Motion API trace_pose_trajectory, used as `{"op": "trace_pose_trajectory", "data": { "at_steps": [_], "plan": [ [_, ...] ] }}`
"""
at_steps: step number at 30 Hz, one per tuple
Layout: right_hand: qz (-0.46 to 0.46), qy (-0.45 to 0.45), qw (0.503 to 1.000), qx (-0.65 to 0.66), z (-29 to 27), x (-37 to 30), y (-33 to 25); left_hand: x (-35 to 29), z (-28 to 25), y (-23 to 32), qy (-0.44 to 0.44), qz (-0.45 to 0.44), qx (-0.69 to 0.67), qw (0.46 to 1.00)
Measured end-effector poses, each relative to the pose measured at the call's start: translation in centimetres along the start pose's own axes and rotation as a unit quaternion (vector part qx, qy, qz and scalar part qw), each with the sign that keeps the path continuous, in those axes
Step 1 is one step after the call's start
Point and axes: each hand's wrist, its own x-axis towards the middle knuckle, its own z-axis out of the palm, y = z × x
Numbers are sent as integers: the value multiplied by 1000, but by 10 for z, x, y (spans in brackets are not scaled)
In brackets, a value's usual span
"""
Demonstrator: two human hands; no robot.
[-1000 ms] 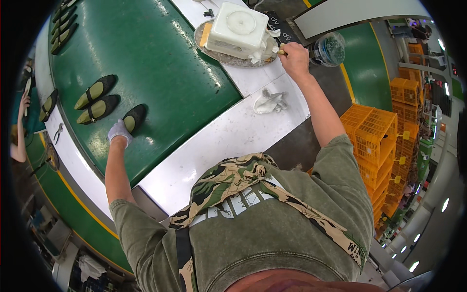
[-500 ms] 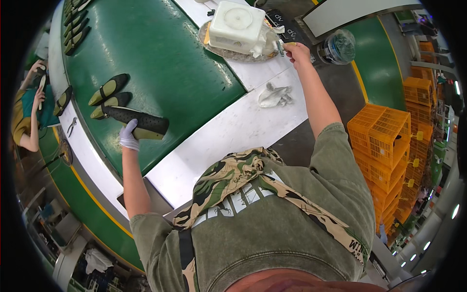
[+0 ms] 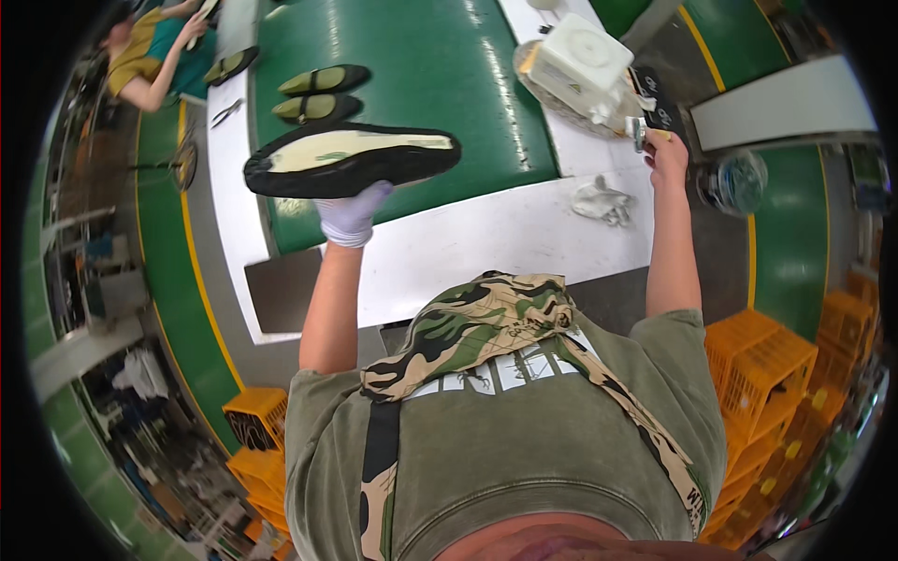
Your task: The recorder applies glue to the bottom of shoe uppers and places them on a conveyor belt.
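Observation:
My left hand (image 3: 348, 213), in a white glove, grips a dark shoe (image 3: 354, 152) from below. The shoe is turned underside up, showing a pale cream insole board framed by a black edge. My bare right hand (image 3: 667, 157) pinches a small brush (image 3: 638, 134) with a yellowish handle, its head beside a white plastic container (image 3: 582, 54). That container rests on a crusted, wrapped tray (image 3: 531, 86). Beyond the held shoe, two olive shoes with black trim, a farther one (image 3: 324, 80) and a nearer one (image 3: 316, 108), lie on the green conveyor belt (image 3: 421, 65).
A crumpled white glove or cloth (image 3: 603, 202) lies on the white ledge (image 3: 477, 224). Pliers (image 3: 225, 113) and another shoe (image 3: 232, 65) sit on the left rail, near a co-worker (image 3: 154, 58). Orange crates (image 3: 753, 360) are stacked at right, below a clear tub (image 3: 734, 182).
My left hand has raised the shoe and turned its underside up. The brush stays by the container in my right hand. The whole view has swung round.

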Motion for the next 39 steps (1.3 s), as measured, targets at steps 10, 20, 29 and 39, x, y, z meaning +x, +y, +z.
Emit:
{"op": "trace_pose_trajectory", "data": {
  "at_steps": [10,20,29,39],
  "plan": [
    [-117,-396,884,220,160,-197,-99,-38,23,94,-80,212,421,878],
    [-102,-458,853,230,208,-265,-114,-78,6,133,-28,122,507,853],
    [-80,-568,781,247,215,-328,-145,-96,5,123,6,151,540,828],
    [-145,-640,733,183,216,-367,-174,-105,19,145,140,126,451,873]
  ]
}}
